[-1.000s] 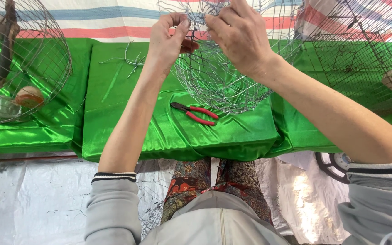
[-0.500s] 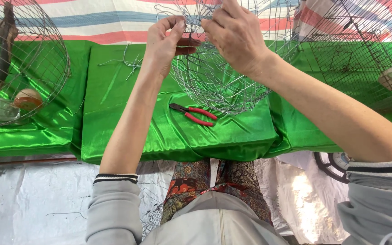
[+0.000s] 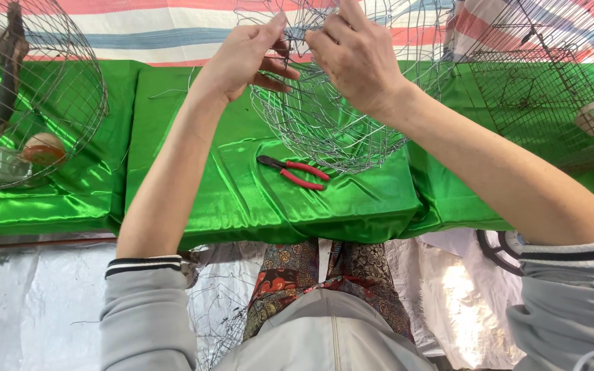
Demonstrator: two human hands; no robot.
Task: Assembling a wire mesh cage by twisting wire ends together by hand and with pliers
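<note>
Up at the top centre of the frame, both the left hand [image 3: 242, 58] and right hand [image 3: 355, 58] pinch the wire basket [image 3: 331, 130], whose rounded body hangs below them toward the green tabletop [image 3: 228, 199], with red pliers [image 3: 295, 172] lying just beneath.

Red-handled pliers [image 3: 295, 172] on green cloth [image 3: 228, 199]

Wire basket [image 3: 331, 130] top beyond frame edge
</note>
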